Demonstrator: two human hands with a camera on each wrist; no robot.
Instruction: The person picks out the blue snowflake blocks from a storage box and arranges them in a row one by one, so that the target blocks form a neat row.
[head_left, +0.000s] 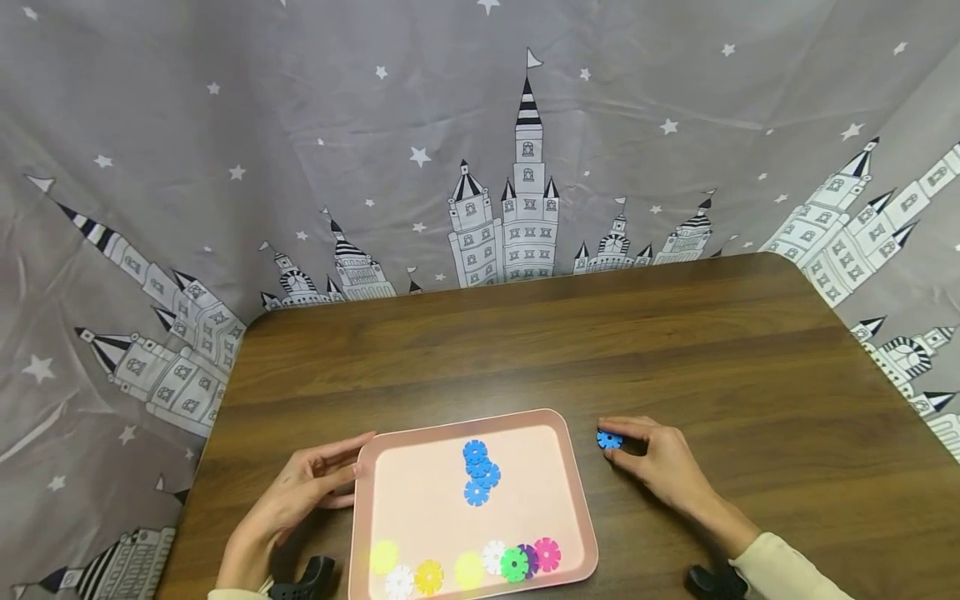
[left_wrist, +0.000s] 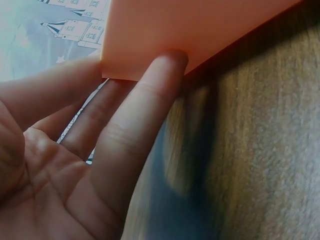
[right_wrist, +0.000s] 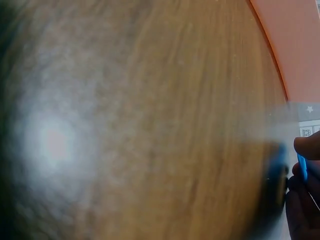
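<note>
A pink tray point(head_left: 362, 533) lies at the table's near edge. My left hand point(head_left: 300, 485) rests against its far left corner, fingers mostly straight; in the left wrist view the thumb point(left_wrist: 162, 75) presses on the tray's outer wall. Right of the tray, my right hand point(head_left: 667, 467) pinches a blue notched plastic disc point(head_left: 605, 442) between thumb and fingers, just over the table. The right wrist view shows that disc point(right_wrist: 302, 167) edge-on at the right border. Several more blue discs point(head_left: 476, 493) lie overlapping in the tray's upper middle.
Along the tray's near side lie a yellow disc point(head_left: 384, 557), an orange-yellow disc point(head_left: 429, 577), a green disc point(head_left: 514, 565), a pink disc point(head_left: 548, 554) and several others. The brown wooden table point(head_left: 675, 342) extends back to a grey castle-print curtain point(head_left: 420, 100).
</note>
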